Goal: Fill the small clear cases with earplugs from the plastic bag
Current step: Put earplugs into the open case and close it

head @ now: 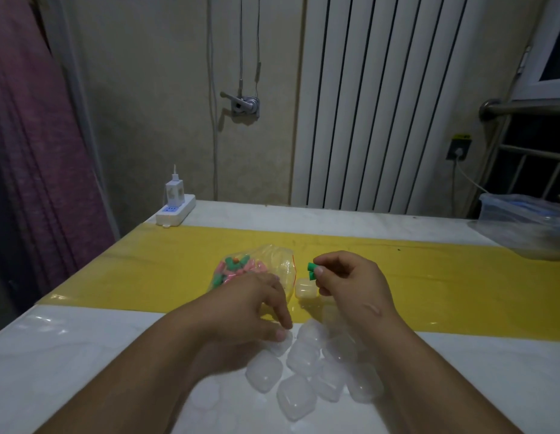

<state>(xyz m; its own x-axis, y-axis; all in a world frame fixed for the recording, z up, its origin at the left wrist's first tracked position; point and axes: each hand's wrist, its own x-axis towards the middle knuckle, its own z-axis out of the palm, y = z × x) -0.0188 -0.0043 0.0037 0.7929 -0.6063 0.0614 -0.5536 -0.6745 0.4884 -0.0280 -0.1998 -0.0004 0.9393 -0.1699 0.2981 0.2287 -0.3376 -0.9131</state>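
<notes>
Dim room: white radiator against beige wall.

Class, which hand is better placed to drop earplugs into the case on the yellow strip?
Right. The right hand pinches green earplugs right by that case; the left hand is down at the case pile, without earplugs.

A room in a home was shown: a white radiator, a purple curtain and a power strip at the table's far left corner.
</notes>
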